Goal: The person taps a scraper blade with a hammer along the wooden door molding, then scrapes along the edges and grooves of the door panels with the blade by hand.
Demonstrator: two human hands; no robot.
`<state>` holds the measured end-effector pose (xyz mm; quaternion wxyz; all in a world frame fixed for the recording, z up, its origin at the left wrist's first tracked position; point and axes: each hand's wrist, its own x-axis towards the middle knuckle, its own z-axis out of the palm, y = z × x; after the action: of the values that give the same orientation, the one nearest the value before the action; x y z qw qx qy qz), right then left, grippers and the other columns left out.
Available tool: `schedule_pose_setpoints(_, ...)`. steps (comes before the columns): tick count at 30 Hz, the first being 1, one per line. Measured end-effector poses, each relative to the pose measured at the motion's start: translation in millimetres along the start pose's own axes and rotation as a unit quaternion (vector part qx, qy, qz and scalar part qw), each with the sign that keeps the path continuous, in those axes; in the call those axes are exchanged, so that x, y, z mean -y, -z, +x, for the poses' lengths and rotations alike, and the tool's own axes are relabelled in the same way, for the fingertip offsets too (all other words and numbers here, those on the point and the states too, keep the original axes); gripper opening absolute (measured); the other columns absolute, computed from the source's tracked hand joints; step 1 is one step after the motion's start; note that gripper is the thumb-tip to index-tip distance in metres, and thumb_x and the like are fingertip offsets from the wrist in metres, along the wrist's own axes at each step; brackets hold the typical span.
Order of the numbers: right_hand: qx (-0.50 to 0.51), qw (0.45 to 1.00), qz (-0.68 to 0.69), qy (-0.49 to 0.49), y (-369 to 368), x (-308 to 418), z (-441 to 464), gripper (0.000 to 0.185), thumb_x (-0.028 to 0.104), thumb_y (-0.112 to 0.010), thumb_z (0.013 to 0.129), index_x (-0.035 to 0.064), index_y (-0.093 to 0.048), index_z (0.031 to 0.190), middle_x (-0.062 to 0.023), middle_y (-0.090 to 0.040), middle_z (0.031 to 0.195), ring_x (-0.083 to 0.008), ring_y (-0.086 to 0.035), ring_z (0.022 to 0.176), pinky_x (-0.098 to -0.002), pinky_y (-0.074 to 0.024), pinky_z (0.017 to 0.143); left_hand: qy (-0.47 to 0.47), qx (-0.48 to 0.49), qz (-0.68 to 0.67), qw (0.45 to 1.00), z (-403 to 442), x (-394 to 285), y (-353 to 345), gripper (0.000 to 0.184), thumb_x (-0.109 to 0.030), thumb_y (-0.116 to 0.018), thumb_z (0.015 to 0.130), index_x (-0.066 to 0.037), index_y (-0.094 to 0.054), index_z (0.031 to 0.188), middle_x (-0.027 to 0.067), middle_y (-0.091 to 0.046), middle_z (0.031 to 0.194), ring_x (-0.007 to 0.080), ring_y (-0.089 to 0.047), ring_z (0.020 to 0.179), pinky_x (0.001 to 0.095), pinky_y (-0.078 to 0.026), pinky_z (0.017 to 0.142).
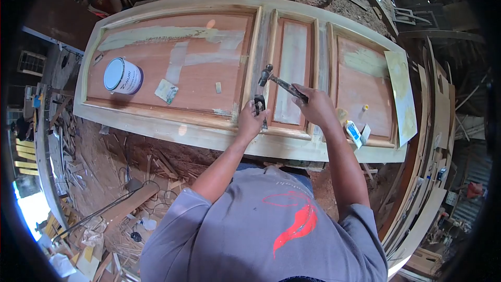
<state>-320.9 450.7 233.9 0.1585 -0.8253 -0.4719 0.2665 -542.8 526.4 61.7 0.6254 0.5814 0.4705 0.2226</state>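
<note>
A wooden panel door (282, 151) lies flat in front of me, with pale filler smeared over its panels. My right hand (317, 105) is closed around the handle of a hammer (284, 86), held over the narrow middle panel. The hammer's dark metal head points away to the left, just above my left hand (252, 120). That hand is wrapped around a small dark tool (259, 103), upright near the moulding between the panels; its exact kind is unclear. Fingers partly hide the tool, and a thin dark end shows below them.
A paint can (123, 76) stands on the left panel, near a stained filler pad (166, 91) and a small tan block (218, 87). On the right are a white-and-blue tube (353, 133), a yellow cap (365, 107) and a pale board (401, 96). Wood scraps (167, 164) litter the ground.
</note>
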Motion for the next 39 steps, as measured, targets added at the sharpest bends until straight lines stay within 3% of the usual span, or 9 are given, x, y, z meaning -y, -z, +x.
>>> schedule_pose_setpoints(12, 0.046, 0.996, -0.069, 0.015, 4.9, 26.3, 8.7, 0.041, 0.029, -0.074, 0.101, 0.0287, -0.075, 0.142, -0.0208, -0.079, 0.109, -0.0442, -0.075, 0.102, -0.0552, -0.0593, 0.090, 0.024, 0.007, -0.041, 0.999, -6.3, -4.2, 0.8, 0.067, -0.013, -0.084, 0.099, 0.013, -0.048, 0.149, 0.0180, -0.071, 0.132, 0.0185, -0.071, 0.119, 0.0324, -0.059, 0.104)
schedule_pose_setpoints(14, 0.070, 0.991, -0.115, 0.022, 4.1, 23.0, 16.4, 0.044, 0.030, -0.074, 0.100, 0.0285, -0.074, 0.144, -0.0203, -0.079, 0.107, -0.0439, -0.076, 0.099, -0.0545, -0.0594, 0.087, 0.005, -0.008, -0.042, 0.999, -7.0, 1.1, -2.0, 0.067, -0.012, -0.085, 0.099, 0.014, -0.048, 0.149, 0.0179, -0.070, 0.132, 0.0188, -0.071, 0.119, 0.0325, -0.058, 0.104)
schedule_pose_setpoints(18, 0.050, 0.996, -0.076, 0.010, 5.9, 28.3, 13.2, 0.043, 0.028, -0.073, 0.100, 0.0292, -0.074, 0.144, -0.0208, -0.080, 0.108, -0.0434, -0.076, 0.101, -0.0547, -0.0597, 0.089, -0.020, -0.066, -0.038, 0.997, -2.5, 18.1, -12.2, 0.065, -0.010, -0.085, 0.098, 0.014, -0.051, 0.147, 0.0175, -0.072, 0.131, 0.0190, -0.071, 0.120, 0.0330, -0.059, 0.104)
schedule_pose_setpoints(20, 0.103, 0.990, -0.099, 0.008, 13.5, 32.1, 12.1, 0.042, 0.027, -0.072, 0.101, 0.0310, -0.075, 0.142, -0.0199, -0.080, 0.110, -0.0425, -0.076, 0.104, -0.0552, -0.0598, 0.093, 0.006, -0.033, -0.036, 0.999, 1.1, 21.1, -10.1, 0.065, -0.008, -0.086, 0.097, 0.014, -0.051, 0.147, 0.0179, -0.073, 0.131, 0.0188, -0.071, 0.120, 0.0324, -0.059, 0.103)
schedule_pose_setpoints(26, 0.028, 0.998, -0.060, 0.010, 6.0, 24.3, 13.0, 0.044, 0.029, -0.074, 0.100, 0.0275, -0.074, 0.144, -0.0200, -0.080, 0.105, -0.0435, -0.075, 0.099, -0.0544, -0.0596, 0.088, 0.042, -0.014, -0.090, 0.995, 2.9, 14.8, -6.2, 0.072, -0.006, -0.086, 0.096, 0.017, -0.047, 0.153, 0.0186, -0.073, 0.132, 0.0180, -0.070, 0.121, 0.0298, -0.059, 0.101)
schedule_pose_setpoints(29, 0.114, 0.986, -0.119, 0.000, 17.5, 28.8, 18.0, 0.040, 0.026, -0.073, 0.101, 0.0298, -0.076, 0.141, -0.0197, -0.080, 0.111, -0.0416, -0.076, 0.106, -0.0547, -0.0601, 0.094, 0.042, -0.037, -0.101, 0.993, 0.2, 15.4, -9.1, 0.069, -0.006, -0.086, 0.096, 0.016, -0.049, 0.151, 0.0176, -0.073, 0.132, 0.0169, -0.071, 0.119, 0.0292, -0.059, 0.100)
schedule_pose_setpoints(33, 0.051, 0.995, -0.087, 0.003, 15.9, 30.4, 12.3, 0.043, 0.029, -0.076, 0.099, 0.0286, -0.075, 0.143, -0.0193, -0.080, 0.106, -0.0424, -0.076, 0.103, -0.0533, -0.0594, 0.090, 0.025, -0.056, -0.107, 0.992, -2.5, 12.2, -9.7, 0.064, -0.006, -0.086, 0.096, 0.014, -0.054, 0.147, 0.0170, -0.074, 0.130, 0.0160, -0.072, 0.116, 0.0291, -0.058, 0.100)
schedule_pose_setpoints(38, 0.105, 0.988, -0.112, 0.036, 9.8, 24.6, 16.8, 0.043, 0.031, -0.076, 0.099, 0.0295, -0.075, 0.142, -0.0185, -0.080, 0.110, -0.0429, -0.075, 0.105, -0.0530, -0.0596, 0.092, 0.054, 0.015, -0.064, 0.996, -2.6, 2.4, 0.0, 0.072, -0.008, -0.088, 0.095, 0.016, -0.050, 0.151, 0.0181, -0.074, 0.132, 0.0171, -0.071, 0.116, 0.0295, -0.058, 0.100)
schedule_pose_setpoints(39, 0.076, 0.992, -0.098, 0.026, 8.1, 25.0, 16.4, 0.043, 0.030, -0.075, 0.100, 0.0301, -0.074, 0.143, -0.0185, -0.080, 0.110, -0.0427, -0.075, 0.105, -0.0536, -0.0599, 0.092, 0.063, 0.018, -0.053, 0.996, -1.1, 2.1, -0.2, 0.074, -0.008, -0.088, 0.094, 0.017, -0.049, 0.152, 0.0184, -0.074, 0.132, 0.0174, -0.071, 0.116, 0.0296, -0.058, 0.100)
